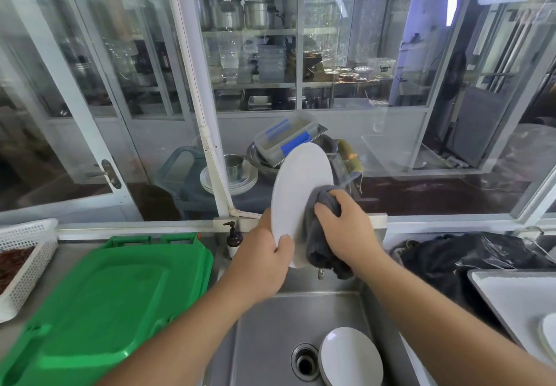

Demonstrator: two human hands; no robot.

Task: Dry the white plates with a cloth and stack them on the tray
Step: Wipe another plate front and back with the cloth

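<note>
Your right hand (343, 229) is curled around a grey cloth (323, 235), which covers the lower right part of the white plate (298, 187) you hold upright above the sink (270, 325). Your left hand (264, 262) grips the plate's lower edge, thumb on its face; the fingers behind are hidden. A second plate (350, 357) lies in the sink basin beside the drain (304, 362), cut off by the bottom of the view. At the desk's right edge, the tray (505, 292) carries another plate (549, 331), only a sliver of which shows. A green cutting board (105, 304) covers the steel desk's left side, with a white basket (27, 253) at its far left edge. Black plastic (469, 259) lies crumpled behind the tray. Glass panels behind the sink show blurred shelves of pots.
</note>
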